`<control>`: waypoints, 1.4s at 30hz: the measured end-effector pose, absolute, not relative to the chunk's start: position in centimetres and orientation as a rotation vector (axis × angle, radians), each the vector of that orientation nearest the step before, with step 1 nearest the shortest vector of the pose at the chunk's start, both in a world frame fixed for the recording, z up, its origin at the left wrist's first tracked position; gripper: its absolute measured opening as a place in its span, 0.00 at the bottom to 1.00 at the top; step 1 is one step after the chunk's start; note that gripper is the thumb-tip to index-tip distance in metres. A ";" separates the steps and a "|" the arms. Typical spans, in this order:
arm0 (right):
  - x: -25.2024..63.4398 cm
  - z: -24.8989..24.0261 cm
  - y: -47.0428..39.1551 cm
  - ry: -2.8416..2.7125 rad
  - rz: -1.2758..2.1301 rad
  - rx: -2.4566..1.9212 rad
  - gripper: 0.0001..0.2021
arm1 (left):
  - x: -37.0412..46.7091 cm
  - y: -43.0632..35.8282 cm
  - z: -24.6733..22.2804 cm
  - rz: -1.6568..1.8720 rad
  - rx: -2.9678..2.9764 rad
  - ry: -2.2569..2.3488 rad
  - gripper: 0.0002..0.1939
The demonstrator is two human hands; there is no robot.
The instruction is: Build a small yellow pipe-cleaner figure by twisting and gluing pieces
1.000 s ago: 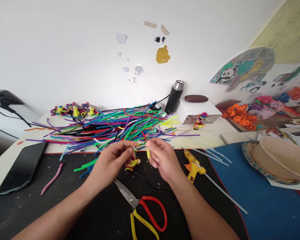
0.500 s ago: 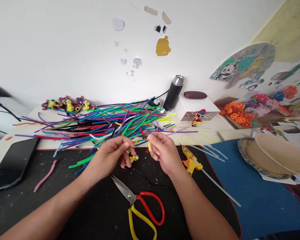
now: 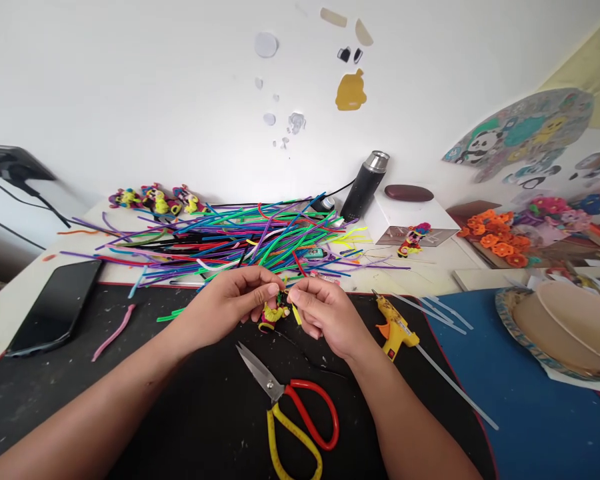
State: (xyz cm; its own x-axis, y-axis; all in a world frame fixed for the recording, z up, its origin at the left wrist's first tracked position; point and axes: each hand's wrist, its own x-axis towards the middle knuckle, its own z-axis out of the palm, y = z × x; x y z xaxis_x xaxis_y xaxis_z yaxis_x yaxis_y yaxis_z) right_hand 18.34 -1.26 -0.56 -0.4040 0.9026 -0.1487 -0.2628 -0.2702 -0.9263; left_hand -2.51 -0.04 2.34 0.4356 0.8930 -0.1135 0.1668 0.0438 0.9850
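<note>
My left hand [image 3: 243,297] is closed, its thumb and index finger pinching at the top of a small pipe-cleaner figure [image 3: 273,315]. This figure has a fuzzy yellow body and a bit of green near my thumb; my fingers hide part of it. Close beside it on the right, my right hand [image 3: 323,310] is closed on a short yellow pipe cleaner [image 3: 297,314], which hangs down from the fingertips. The two hands' fingertips almost meet. Below them, scissors [image 3: 271,385] with one red and one yellow handle lie slightly open on the black mat [image 3: 190,413].
Behind my hands spreads a pile of coloured pipe cleaners [image 3: 260,233]. A yellow glue gun [image 3: 397,327] lies right of my right hand. Farther off stand a black flask [image 3: 365,187] and finished figures [image 3: 156,200]. A phone [image 3: 55,307] and pink pipe cleaner [image 3: 113,333] are left.
My hands have come closer together, and the yellow pipe cleaner is now beside the figure. More of the figure shows below my left hand. The whole view has shifted, moving things rightward.
</note>
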 end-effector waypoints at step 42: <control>17.7 -0.9 -1.4 -1.156 1.739 -1.011 0.19 | -1.4 -0.5 2.3 0.774 1.466 1.229 0.17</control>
State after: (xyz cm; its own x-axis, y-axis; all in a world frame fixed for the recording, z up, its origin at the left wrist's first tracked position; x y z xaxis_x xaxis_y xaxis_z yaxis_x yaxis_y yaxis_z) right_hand 17.68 -1.36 -0.87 -0.3617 0.9139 -0.1843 -0.1837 -0.2636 -0.9470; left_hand -1.41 -0.54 2.29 0.2701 0.9537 -0.1320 0.2932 0.0492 0.9548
